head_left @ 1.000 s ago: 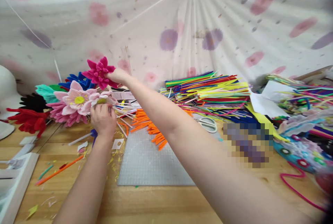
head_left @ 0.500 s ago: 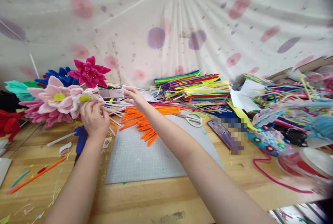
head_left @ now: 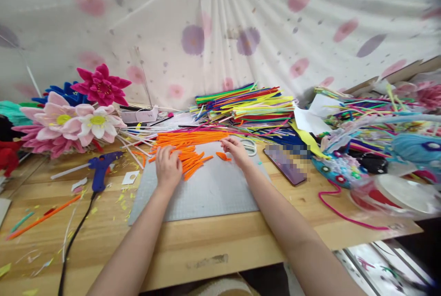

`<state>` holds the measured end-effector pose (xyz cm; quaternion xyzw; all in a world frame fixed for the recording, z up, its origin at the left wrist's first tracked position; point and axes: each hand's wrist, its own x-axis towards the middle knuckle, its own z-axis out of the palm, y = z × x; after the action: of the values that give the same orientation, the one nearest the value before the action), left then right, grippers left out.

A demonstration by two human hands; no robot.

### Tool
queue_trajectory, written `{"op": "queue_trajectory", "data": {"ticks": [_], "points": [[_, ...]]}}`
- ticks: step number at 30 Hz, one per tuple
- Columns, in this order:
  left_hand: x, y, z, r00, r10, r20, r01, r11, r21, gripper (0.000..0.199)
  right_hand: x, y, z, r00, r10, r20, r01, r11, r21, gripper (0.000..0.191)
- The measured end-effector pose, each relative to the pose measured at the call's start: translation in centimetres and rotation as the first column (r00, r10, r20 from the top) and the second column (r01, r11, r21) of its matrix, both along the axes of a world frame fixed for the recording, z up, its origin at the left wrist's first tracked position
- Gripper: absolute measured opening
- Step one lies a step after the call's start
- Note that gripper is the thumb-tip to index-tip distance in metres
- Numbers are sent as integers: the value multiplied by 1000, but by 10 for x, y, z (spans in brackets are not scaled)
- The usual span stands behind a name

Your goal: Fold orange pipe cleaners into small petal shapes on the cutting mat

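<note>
Orange pipe cleaners lie in a spread pile on the grey cutting mat. Over the left part of this pile rests my left hand, fingers curved and apart, with nothing visible in it. My right hand is at the pile's right end, its fingertips together near the orange tips; whatever they pinch is too small to name. Just below those fingertips a small orange folded piece lies on the mat. Scissors with pale handles are partly hidden behind my right hand.
Fuzzy flowers stand at the left, above a blue glue gun with a black cord. Bundles of coloured pipe cleaners line the back. A phone, a ribbon spool and a pink pipe cleaner are on the right.
My left hand has left the white flower and moved right to the orange pile. My right hand has moved right and down, uncovering the small orange piece. The view has shifted.
</note>
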<state>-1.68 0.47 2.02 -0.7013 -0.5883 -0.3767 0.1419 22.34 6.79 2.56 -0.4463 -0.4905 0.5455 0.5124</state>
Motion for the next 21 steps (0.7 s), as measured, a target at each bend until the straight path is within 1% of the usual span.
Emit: {"op": "queue_trajectory", "data": {"ticks": [2,4,6,7,8,11,13,15,18,21], "points": [[23,-5,-10,998,-57,-21,56,997,-52,22,21,-7,-9,994,-98,42,96,995,33,30],[37,-7,-16,992,-119,-38,115,988,-98,26,36,-12,-18,978,-195,69,191,980,62,30],[41,-7,-20,984,-169,-58,160,977,-143,29,44,-15,-25,953,-280,113,275,960,54,31],[39,-6,-22,982,-179,-65,167,973,-161,27,45,-15,-28,943,-297,148,293,955,50,31],[36,-5,-23,980,-183,-72,168,970,-176,25,46,-14,-30,936,-294,192,290,956,49,31],[24,-1,-27,992,-110,-57,99,981,-169,24,42,-13,-32,901,-231,367,206,973,106,24],[19,2,-29,997,-68,-47,60,986,-155,27,39,-13,-33,841,-210,499,150,976,157,19],[18,4,-29,998,-47,-45,40,989,-144,29,36,-14,-33,770,-190,609,109,980,167,17],[20,4,-27,998,-43,-45,37,991,-129,31,34,-14,-33,705,-165,689,93,986,141,17],[20,0,-24,999,-49,-20,46,992,-118,31,32,-12,-32,692,-186,697,120,982,143,16]]}}
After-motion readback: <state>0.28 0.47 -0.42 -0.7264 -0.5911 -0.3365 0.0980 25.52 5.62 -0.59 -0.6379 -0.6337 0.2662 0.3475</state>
